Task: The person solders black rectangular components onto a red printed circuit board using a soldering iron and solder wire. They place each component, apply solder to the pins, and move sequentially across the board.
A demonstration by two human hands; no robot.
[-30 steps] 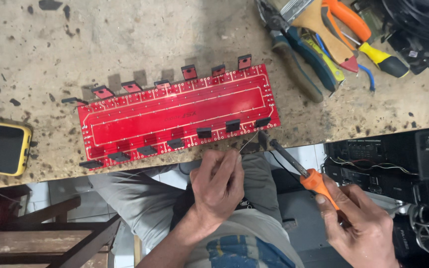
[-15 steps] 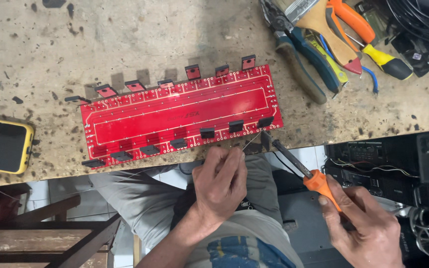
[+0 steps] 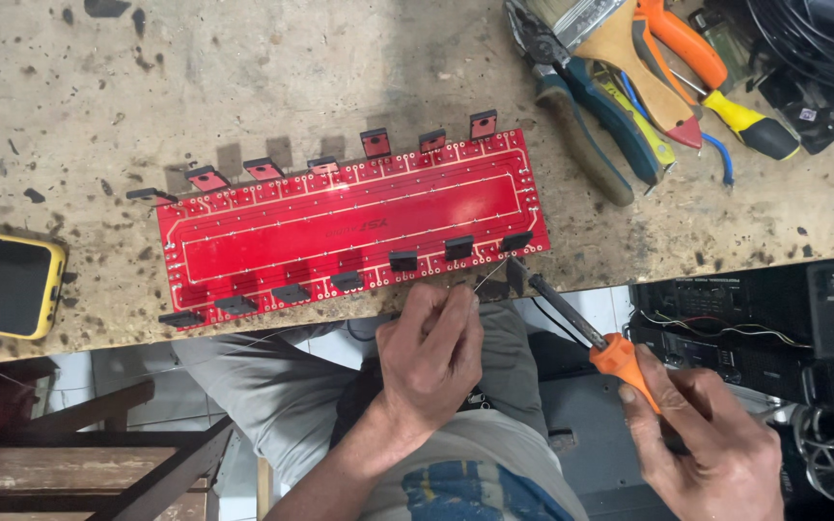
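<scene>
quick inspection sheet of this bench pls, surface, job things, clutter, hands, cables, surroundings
surface: worn, pitted workbench with dark specks.
job's things: long red circuit board flat near the bench's front edge, black components along both long sides; soldering iron, orange handle, tip at the board's near right corner; thin solder wire beside that tip.
clutter: yellow-cased phone at left; pliers, paintbrush and screwdriver piled at top right.
hands: left hand pinches the solder wire; right hand grips the iron's handle.
cables: black cable coil at top right.
surroundings: electronics chassis with loose wires at right; wooden stool at lower left.
</scene>
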